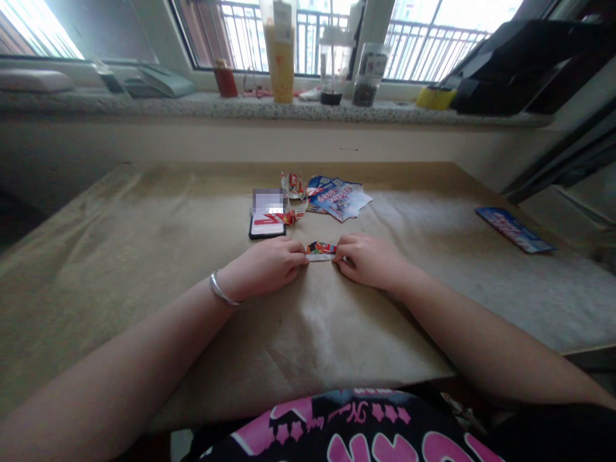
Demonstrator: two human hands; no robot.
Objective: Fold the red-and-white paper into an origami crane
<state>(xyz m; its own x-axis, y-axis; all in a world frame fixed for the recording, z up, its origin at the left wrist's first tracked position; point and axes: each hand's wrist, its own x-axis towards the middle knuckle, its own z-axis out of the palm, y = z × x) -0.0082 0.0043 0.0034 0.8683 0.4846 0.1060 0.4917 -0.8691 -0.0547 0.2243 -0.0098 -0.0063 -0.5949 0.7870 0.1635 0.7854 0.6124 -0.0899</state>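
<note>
Evenly I should press; left hand (270, 263) and right hand (368, 258) pinch opposite ends of this multicoloured folded paper strip (321, 250).

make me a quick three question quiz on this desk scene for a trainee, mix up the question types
1. True or false: only the right hand holds the folded paper.

2. Which wrist wears the silver bracelet?
A) left
B) right
C) both

3. Fill in the blank: seen from the person's seat, the phone lies to the ____ of the pile of blue papers.

Key:
1. False; the left hand holds its other end.
2. A
3. left
</note>
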